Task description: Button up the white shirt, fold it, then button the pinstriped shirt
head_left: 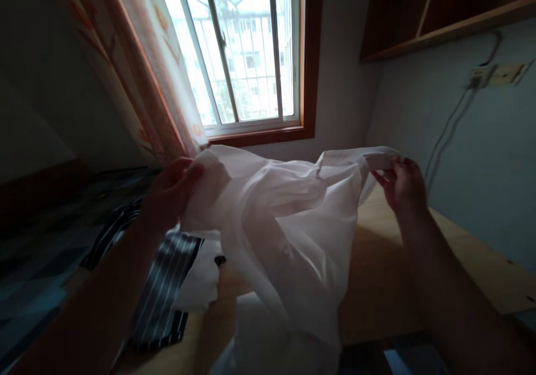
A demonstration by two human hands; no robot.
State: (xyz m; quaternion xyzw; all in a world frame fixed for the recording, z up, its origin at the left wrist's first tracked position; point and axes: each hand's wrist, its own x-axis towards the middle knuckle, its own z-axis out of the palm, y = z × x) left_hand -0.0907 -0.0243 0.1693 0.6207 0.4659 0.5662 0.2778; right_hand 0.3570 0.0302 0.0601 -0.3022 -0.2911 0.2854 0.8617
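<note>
A thin white shirt [285, 219] hangs in the air between my two hands, above a wooden table [377, 285]. My left hand [171, 188] is closed on one upper corner of the shirt at the left. My right hand [402, 185] pinches the other upper corner at the right with fingers and thumb. The cloth sags in loose folds between them and its lower part drapes down toward me over the table's near edge.
A dark garment with thin white stripes [161, 285] lies on the table's left part, with a white cloth [201, 285] beside it. A barred window [243, 51] and a patterned curtain [146, 68] stand behind. A wall socket with cables [481, 76] and a wooden shelf [444, 12] are at right.
</note>
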